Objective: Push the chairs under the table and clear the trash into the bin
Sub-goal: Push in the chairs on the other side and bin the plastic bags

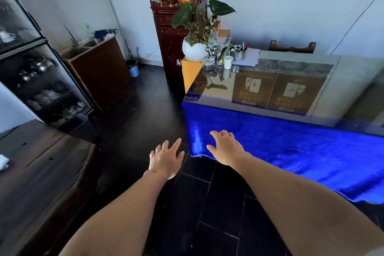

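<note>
The table (324, 97) has a glass top and a blue velvet cloth (291, 151) hanging down its near side. A dark wooden chair back (292, 47) shows behind the table's far edge. A white paper cup (228, 62) stands on the table's far left corner. A small mesh bin (133, 67) sits on the floor by the back wall. My left hand (165, 159) hovers over the dark floor with fingers spread, holding nothing. My right hand (225, 147) is stretched out in front of the cloth's left corner, fingers loosely bent and empty.
A potted plant (195, 48), a steel cup of utensils (238, 54) and papers crowd the table's far left end. A dark red altar cabinet (170, 41) stands behind it. A glass display cabinet (39, 81) and a wooden counter (39, 172) line the left.
</note>
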The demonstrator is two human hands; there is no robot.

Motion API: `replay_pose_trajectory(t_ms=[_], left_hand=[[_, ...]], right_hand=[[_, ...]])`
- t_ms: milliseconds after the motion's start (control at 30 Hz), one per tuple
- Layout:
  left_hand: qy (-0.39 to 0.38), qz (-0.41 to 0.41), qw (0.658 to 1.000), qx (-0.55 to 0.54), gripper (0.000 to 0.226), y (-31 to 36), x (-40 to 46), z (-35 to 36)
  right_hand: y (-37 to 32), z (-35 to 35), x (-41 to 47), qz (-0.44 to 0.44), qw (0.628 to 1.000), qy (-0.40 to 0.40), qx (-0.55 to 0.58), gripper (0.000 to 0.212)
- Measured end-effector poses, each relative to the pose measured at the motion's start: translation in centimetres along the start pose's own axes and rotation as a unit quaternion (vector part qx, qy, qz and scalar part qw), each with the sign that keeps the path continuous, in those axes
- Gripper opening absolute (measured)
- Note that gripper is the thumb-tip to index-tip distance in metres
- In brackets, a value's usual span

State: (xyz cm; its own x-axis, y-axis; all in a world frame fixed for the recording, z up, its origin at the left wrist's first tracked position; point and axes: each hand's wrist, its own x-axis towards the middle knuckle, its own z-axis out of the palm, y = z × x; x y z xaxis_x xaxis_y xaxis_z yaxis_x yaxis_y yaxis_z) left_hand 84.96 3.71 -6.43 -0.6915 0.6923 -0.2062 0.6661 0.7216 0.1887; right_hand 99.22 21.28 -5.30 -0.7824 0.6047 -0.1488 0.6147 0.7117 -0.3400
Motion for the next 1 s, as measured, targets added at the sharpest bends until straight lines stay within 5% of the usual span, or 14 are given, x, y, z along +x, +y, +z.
replay_pose_trajectory(t_ms=[333,1000], left_hand=[[-0.006,-0.051,0.998,-0.039,0.058,-6.8,14.5,-2.2],[0.047,-0.218,0.97,-0.094,0.058,-30.6,36.2,-12.8]], right_hand=[[-5.5,0.0,17.2,-0.05,0.997,-0.035,-0.044,0.061],[-31.8,2.9,52.3,-0.26,0.96,-0.092,-0.045,0.051]])
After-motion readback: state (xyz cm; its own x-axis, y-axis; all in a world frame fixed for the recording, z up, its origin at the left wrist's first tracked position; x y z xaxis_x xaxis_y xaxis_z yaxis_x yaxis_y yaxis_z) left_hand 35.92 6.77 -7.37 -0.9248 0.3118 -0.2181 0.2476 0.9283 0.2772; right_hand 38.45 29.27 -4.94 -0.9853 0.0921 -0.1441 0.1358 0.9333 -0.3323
